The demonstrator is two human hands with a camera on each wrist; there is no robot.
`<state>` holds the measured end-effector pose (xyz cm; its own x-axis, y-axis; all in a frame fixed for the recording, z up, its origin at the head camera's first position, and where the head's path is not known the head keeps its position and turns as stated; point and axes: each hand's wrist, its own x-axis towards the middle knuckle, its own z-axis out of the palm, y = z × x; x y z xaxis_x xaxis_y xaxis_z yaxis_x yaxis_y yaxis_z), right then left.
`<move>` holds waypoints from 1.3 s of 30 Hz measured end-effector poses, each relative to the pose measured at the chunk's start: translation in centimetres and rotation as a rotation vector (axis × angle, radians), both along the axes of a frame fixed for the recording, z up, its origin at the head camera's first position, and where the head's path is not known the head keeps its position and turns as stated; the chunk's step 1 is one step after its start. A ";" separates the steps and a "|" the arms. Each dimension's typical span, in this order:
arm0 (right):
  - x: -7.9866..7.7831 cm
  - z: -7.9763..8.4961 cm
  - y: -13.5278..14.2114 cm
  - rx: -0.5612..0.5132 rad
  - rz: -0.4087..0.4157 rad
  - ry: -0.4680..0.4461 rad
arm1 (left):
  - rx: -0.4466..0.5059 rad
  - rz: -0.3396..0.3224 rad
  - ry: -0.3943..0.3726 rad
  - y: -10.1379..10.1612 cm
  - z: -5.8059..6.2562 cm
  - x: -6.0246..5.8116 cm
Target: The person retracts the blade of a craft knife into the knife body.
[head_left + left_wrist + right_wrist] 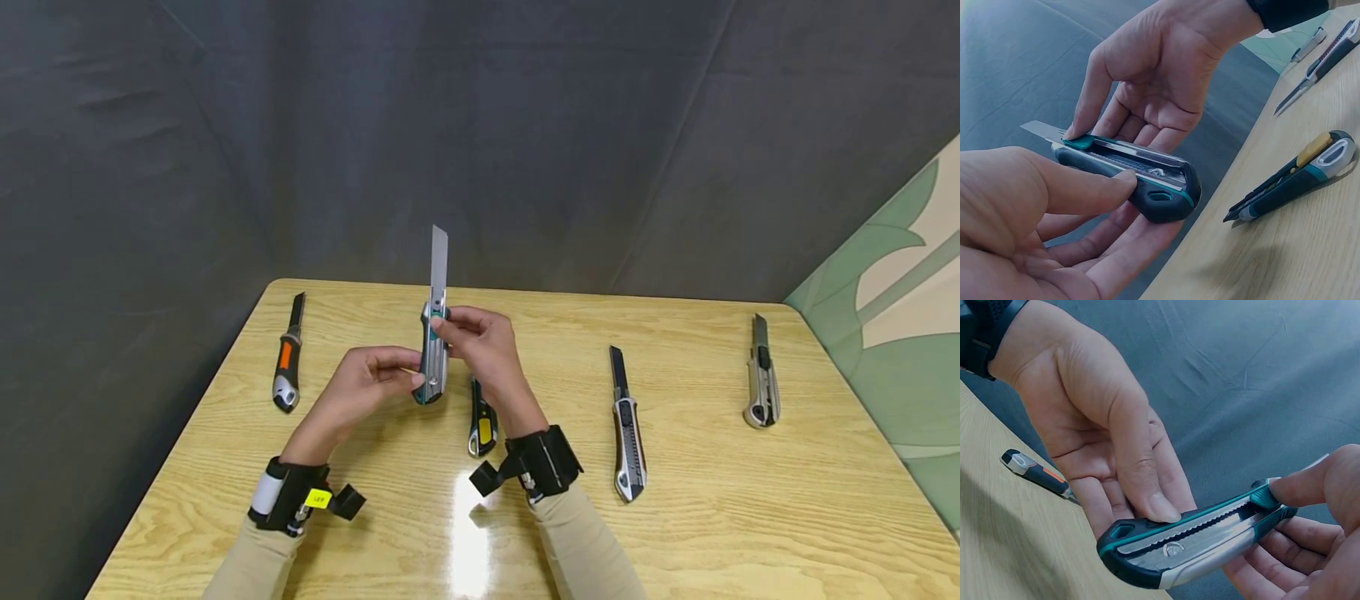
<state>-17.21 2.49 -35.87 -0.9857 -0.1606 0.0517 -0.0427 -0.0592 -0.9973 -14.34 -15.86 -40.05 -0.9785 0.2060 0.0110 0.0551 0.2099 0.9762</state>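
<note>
A utility knife (435, 358) with a silver, black and green handle is held upright above the table, its long blade (439, 254) out and pointing up. My left hand (360, 387) pinches the lower end of the handle between thumb and fingers. Higher up, my right hand (487, 354) grips the handle, its thumb on the green slider (1264, 497). In the left wrist view both thumbs lie on the handle's face. Below the hands, a black knife with a yellow slider (1313, 150) lies on the table, partly hidden by the right hand in the head view.
On the wooden table (697, 508) lie an orange and black knife (287, 367) at left, a grey and black knife (628, 442) right of the hands, and a silver knife (762, 383) at far right. A dark curtain (480, 150) hangs behind the table.
</note>
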 end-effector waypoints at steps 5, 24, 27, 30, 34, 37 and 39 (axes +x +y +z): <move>0.7 1.1 -0.1 0.025 0.000 -0.002 | 0.002 -0.007 0.005 -0.1 -0.1 -0.1; 0.5 0.9 0.0 0.025 0.052 -0.018 | -0.002 -0.002 -0.018 -0.2 -0.2 -0.2; 0.3 0.7 0.1 0.028 0.056 -0.019 | 0.002 -0.006 -0.018 -0.2 -0.2 -0.2; -0.1 0.0 0.1 0.015 0.068 -0.022 | 0.009 -0.012 -0.015 -0.2 -0.3 -0.2; -0.7 -1.0 0.0 -0.004 0.075 -0.017 | 0.014 -0.015 -0.012 -0.3 -0.3 -0.2; -0.8 -1.4 0.0 -0.005 0.068 -0.005 | 0.014 -0.020 -0.010 -0.3 -0.3 -0.2; -0.8 -1.5 0.0 -0.005 0.067 0.003 | 0.012 -0.020 -0.013 -0.2 -0.2 -0.2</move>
